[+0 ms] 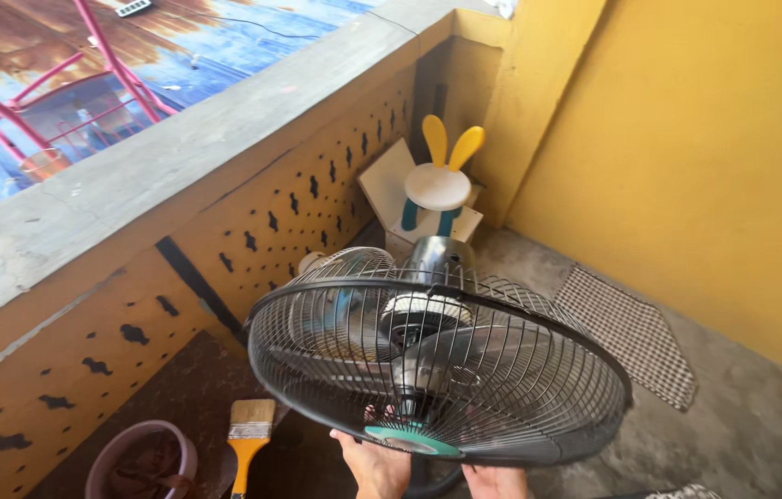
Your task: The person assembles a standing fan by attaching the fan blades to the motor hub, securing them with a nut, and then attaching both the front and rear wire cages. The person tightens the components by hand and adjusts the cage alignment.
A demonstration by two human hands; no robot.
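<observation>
The fan (437, 370), a wire-caged one, sits tilted above the balcony floor (742, 416), well apart from the small stool (437, 189). Left hand (374, 465) and right hand (494, 480) each clasp its lower rim; an even, level grip would steady it best. A paintbrush (248, 439) lies just beside.

Dusty black wire-cage fan (437, 365) — tilted face-up above the floor, teal hub badge at its near rim, blades at rest.

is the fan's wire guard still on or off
On: the fan has its dark wire guard closed around the blades, held at its lower rim by both hands.
</observation>
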